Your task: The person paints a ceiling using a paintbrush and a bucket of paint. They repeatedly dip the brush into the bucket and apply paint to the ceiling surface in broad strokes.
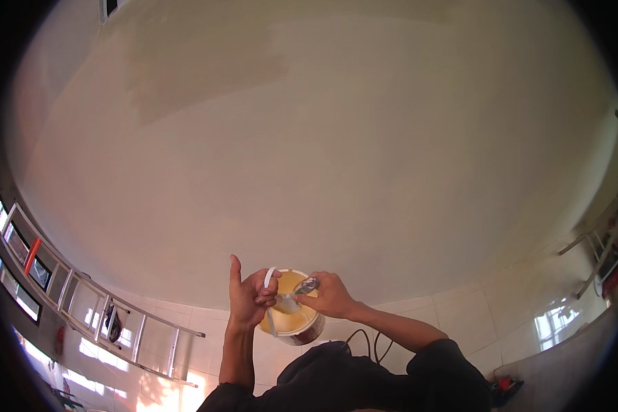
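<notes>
In front of my body is a round bucket (314,329) with a pale rim and yellowish paint inside. My left hand (251,291) is at its left side, fingers curled round the bucket's white handle (270,277) and thumb pointing up. Over the opening, my right hand (332,296) grips a short hand tool (307,285) with a grey and greenish handle. Its pale end points down toward the paint beside my left fingers. Whether it is a brush or a scraper, I cannot tell.
Ahead is a large pale wall (364,158) with a darker patch (199,75) at upper left. An aluminium ladder (137,336) stands on the left by windows. Glossy tiles (453,316) run below the wall, and dark cables (375,343) show near my body. Another metal frame (597,264) is far right.
</notes>
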`<state>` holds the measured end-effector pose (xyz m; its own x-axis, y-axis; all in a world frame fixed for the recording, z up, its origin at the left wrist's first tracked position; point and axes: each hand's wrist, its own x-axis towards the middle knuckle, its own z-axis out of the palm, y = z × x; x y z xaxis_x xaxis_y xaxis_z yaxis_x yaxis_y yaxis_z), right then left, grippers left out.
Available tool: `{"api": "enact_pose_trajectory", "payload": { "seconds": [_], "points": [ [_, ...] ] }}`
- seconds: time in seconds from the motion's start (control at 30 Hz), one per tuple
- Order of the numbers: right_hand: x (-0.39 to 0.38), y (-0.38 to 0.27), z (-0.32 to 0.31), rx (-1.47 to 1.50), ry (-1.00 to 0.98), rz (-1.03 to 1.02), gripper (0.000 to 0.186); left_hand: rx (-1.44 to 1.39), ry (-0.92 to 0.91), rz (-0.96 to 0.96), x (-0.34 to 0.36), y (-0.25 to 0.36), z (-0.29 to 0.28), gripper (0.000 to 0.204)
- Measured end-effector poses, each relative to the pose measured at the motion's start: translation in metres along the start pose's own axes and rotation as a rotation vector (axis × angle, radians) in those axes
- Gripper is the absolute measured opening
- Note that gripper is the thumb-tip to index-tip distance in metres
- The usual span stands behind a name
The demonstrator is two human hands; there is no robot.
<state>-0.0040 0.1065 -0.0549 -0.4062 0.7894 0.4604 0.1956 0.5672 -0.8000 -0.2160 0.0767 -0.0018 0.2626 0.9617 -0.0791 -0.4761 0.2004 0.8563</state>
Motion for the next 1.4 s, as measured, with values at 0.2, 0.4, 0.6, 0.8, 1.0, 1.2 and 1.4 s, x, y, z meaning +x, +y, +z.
{"api": "enact_pose_trajectory", "payload": {
  "seconds": [0.2, 0.4, 0.6, 0.8, 1.0, 1.2, 1.4],
  "points": [
    [-0.008, 0.014, 0.018, 0.257, -0.174, 0.207, 0.034, 0.018, 0.016, 0.007, -0.004, -0.001, -0.001, 0.104],
    [-0.002, 0.014, 0.015, -0.114, 0.035, 0.014, 0.025, -0.012, 0.012, -0.026, -0.005, -0.001, -0.004, 0.107],
    [0.008, 0.028, 0.01, -0.405, 0.173, -0.357, 0.017, -0.028, -0.018, -0.034, -0.004, -0.006, -0.011, 0.107],
    [0.0, 0.018, 0.003, -0.276, 0.209, -0.256, 0.02, 0.026, -0.038, -0.02, 0.001, 0.0, -0.009, 0.107],
    [-0.012, 0.006, 0.016, 0.228, -0.129, 0.205, 0.032, 0.018, 0.01, -0.01, -0.007, 0.002, -0.001, 0.108],
    [-0.007, 0.008, 0.01, 0.109, 0.01, 0.126, 0.029, 0.007, 0.024, -0.017, -0.007, 0.003, 0.004, 0.108],
    [0.012, 0.04, 0.008, -0.316, 0.206, -0.315, 0.021, -0.01, -0.007, -0.002, -0.001, 0.001, -0.001, 0.108]
  ]
}}
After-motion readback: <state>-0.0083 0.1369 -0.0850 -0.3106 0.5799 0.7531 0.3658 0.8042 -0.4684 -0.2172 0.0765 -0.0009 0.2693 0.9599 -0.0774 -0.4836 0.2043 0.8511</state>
